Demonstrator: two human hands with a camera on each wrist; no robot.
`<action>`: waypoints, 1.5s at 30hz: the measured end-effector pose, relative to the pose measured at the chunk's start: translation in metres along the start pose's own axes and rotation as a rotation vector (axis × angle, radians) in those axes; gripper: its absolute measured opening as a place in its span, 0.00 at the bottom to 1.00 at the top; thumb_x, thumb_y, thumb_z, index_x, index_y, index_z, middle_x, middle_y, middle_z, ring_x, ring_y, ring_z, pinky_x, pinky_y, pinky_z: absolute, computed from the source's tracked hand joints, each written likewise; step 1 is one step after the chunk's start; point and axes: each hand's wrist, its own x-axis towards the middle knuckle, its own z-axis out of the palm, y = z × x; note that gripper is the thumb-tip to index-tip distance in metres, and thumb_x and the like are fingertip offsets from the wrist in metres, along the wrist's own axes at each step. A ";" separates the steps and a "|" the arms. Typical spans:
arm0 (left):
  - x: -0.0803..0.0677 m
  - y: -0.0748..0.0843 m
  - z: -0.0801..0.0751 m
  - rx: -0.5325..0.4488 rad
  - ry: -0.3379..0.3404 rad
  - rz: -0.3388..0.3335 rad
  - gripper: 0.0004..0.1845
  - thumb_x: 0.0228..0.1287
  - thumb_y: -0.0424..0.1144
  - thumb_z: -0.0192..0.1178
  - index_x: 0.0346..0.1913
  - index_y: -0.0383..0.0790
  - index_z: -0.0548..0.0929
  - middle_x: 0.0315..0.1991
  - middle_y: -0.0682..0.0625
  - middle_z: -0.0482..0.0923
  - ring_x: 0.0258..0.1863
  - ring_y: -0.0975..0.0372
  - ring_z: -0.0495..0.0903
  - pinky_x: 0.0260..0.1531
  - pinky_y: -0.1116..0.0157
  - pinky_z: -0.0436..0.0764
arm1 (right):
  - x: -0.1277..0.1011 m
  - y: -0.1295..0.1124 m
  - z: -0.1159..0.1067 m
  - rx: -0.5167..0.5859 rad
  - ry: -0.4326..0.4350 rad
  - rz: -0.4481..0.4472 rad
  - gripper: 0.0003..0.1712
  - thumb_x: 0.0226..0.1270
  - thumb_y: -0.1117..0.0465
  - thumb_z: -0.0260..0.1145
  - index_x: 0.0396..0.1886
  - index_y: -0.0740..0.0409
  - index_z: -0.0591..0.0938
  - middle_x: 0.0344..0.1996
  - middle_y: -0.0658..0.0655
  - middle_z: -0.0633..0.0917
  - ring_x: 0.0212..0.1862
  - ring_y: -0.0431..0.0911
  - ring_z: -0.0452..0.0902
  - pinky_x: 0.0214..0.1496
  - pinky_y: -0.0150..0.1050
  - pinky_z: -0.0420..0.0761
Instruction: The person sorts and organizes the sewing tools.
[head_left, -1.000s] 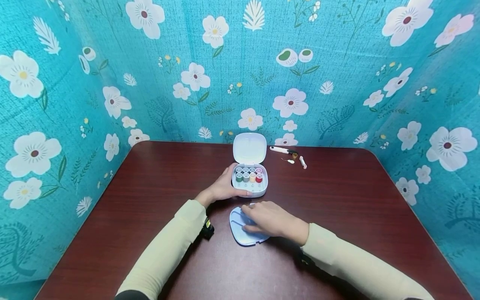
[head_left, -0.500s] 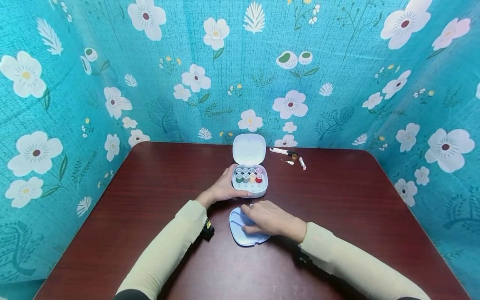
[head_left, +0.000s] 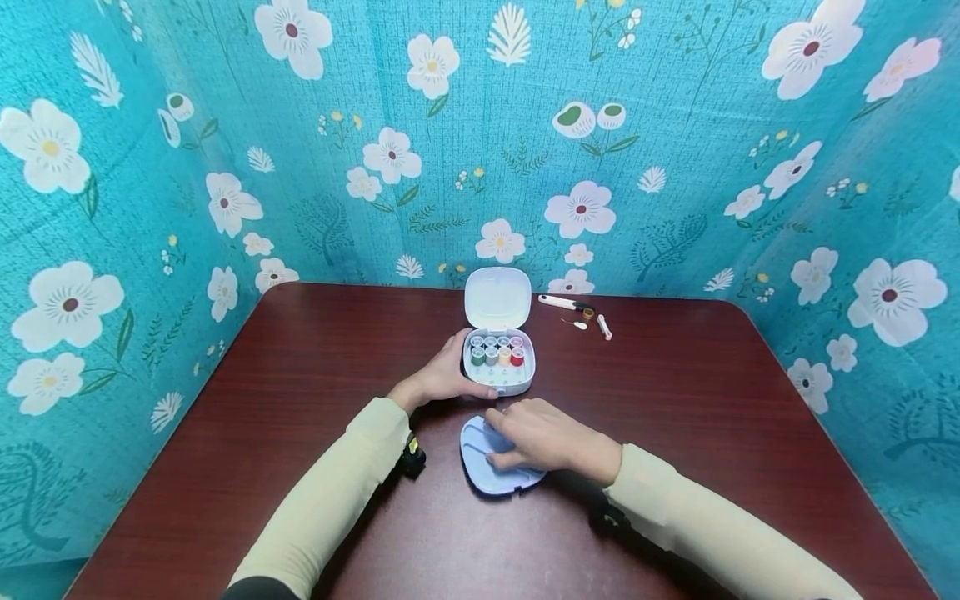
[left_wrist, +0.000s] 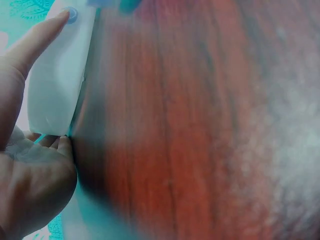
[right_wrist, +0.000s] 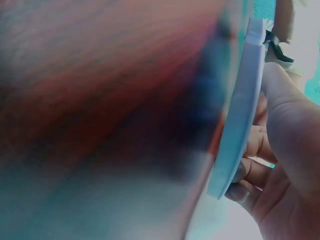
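Note:
A white sewing box (head_left: 522,379) stands on the table with its lid (head_left: 497,297) raised. Several thread spools (head_left: 491,356) in green, grey, yellow, red and other colours sit in two rows inside. My left hand (head_left: 441,375) grips the box by its left side, thumb at the round front button (left_wrist: 72,15) and the other fingers around the side. Closer to me, my right hand (head_left: 551,442) pinches a pale blue tray (head_left: 480,454) with curled fingers from above. In the right wrist view the tray's rim (right_wrist: 240,115) shows edge-on beside the fingers; part of its top is hidden by the hand.
Behind the box to the right lie a white and black seam ripper-like tool (head_left: 562,301), a small brown ring-shaped piece (head_left: 588,314), a small white piece with a thin wire (head_left: 580,325) and a short white tool (head_left: 604,327). A flowered curtain borders the dark red table (head_left: 675,400).
The tray's near edge has shifted slightly toward me and to the right, with more shadow under it. My left thumb has slid slightly down on the box front.

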 end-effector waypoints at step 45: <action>0.004 -0.003 -0.004 0.047 -0.001 0.036 0.55 0.44 0.31 0.75 0.77 0.38 0.56 0.70 0.38 0.62 0.68 0.52 0.63 0.68 0.55 0.64 | 0.020 0.039 -0.060 -0.061 0.213 0.123 0.21 0.64 0.42 0.70 0.37 0.55 0.79 0.14 0.45 0.68 0.18 0.41 0.61 0.20 0.36 0.59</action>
